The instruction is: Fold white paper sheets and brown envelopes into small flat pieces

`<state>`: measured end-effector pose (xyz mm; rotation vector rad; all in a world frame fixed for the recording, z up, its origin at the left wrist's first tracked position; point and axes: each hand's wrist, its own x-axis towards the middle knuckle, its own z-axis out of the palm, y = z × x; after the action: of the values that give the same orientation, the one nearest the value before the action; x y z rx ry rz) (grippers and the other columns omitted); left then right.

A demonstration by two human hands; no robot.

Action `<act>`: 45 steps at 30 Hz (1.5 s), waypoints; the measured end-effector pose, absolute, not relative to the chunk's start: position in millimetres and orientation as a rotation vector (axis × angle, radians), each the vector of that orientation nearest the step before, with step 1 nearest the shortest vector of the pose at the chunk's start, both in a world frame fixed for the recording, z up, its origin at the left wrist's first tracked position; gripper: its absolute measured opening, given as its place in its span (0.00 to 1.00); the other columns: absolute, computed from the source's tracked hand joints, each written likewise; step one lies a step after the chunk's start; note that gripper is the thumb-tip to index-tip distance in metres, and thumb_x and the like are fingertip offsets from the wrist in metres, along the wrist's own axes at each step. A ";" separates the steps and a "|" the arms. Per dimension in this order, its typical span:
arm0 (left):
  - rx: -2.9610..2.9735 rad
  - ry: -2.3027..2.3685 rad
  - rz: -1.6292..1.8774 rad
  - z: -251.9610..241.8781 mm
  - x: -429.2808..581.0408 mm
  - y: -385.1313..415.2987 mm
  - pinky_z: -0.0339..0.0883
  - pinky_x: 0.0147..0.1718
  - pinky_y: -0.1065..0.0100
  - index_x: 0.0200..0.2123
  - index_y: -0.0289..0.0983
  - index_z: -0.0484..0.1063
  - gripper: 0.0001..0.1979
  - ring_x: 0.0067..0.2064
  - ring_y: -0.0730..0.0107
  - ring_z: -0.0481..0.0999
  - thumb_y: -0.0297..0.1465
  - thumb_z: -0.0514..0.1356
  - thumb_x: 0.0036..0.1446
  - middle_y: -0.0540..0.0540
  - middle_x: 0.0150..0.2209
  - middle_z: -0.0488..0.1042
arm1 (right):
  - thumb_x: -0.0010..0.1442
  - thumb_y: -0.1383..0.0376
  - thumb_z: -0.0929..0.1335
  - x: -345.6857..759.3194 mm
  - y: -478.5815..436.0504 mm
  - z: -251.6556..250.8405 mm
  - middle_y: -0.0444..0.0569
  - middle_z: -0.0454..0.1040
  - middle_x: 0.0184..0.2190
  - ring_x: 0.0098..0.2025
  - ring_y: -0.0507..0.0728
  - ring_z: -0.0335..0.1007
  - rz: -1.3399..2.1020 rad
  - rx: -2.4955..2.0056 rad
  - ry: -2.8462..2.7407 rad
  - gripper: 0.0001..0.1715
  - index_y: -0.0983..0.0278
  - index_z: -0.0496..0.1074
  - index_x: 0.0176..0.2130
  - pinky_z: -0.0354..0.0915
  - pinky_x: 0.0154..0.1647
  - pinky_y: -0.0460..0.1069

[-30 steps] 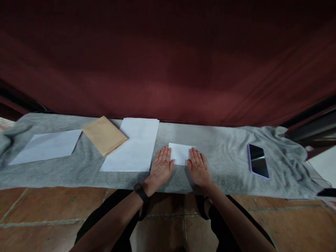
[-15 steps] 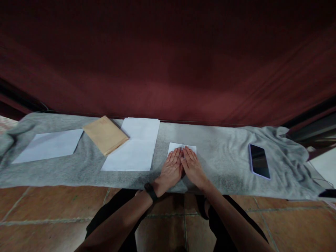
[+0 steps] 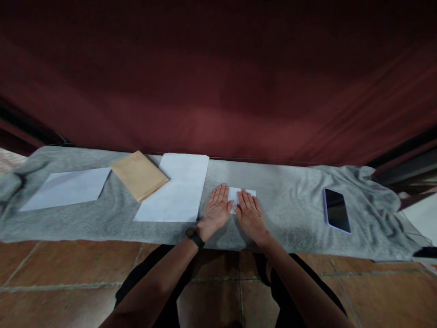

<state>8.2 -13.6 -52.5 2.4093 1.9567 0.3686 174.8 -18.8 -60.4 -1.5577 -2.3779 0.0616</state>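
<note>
A small folded piece of white paper lies flat on the grey cloth in front of me. My left hand rests flat at the paper's left edge, fingers stretched forward, with a dark watch on its wrist. Over the right part of the paper lies my right hand, its fingers straight and flat. A narrow strip of the paper shows between the two hands; the rest is covered by them.
Left of my hands lie a stack of white sheets, a brown envelope partly on it, and another white sheet. A phone lies at the right. Behind the cloth rises a dark red surface.
My hands have moved apart from their near-touching position over the paper. The left one slid left to the paper's edge, so the paper's middle now shows.
</note>
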 end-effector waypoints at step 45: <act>2.590 1.775 0.451 -49.6 1.0 -66.1 0.51 0.70 0.51 0.70 0.26 0.51 0.31 0.74 0.55 0.48 0.36 0.48 0.70 0.32 0.71 0.54 | 0.74 0.56 0.55 195.7 -41.1 -66.4 0.63 0.55 0.71 0.72 0.65 0.51 -0.033 -1.477 -2.381 0.36 0.73 0.49 0.72 0.49 0.71 0.62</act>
<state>1.0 -66.1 -49.6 2.5902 1.7754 0.4507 195.7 -41.1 -66.4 -1.4770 -2.3809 -0.0330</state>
